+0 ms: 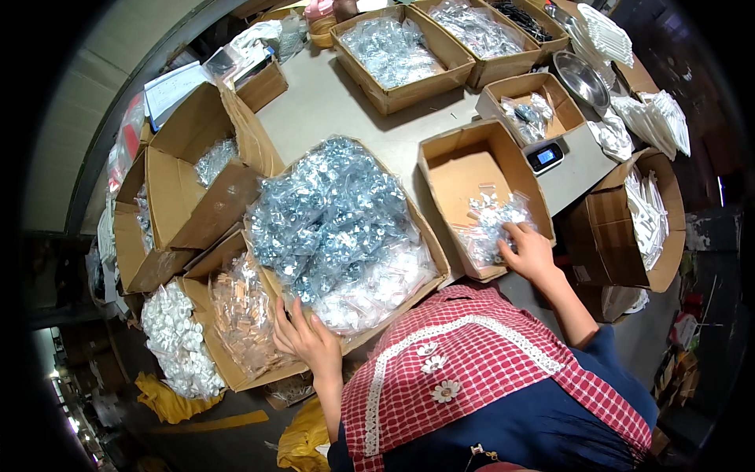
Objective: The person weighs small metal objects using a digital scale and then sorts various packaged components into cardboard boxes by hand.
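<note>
My left hand (308,340) is open, its fingers spread over the shared edge of two boxes. To its right is a large cardboard box (434,250) heaped with clear bags of shiny metal hardware (330,208) and clear bags of white pieces (370,295). On its other side, clear bags of tan pieces (242,315) fill a narrower box (214,334). My right hand (530,252) reaches into a smaller cardboard box (464,169) and rests on a small pile of clear bags (495,216) at its near end. Its thumb and fingers are apart.
Boxes of bagged metal parts (391,51) line the table's far side. A small device with a lit screen (545,157) stands beside a metal bowl (582,81). White parts fill a carton (646,220) at right. White bagged pieces (179,338) and tall cartons (189,189) are at left.
</note>
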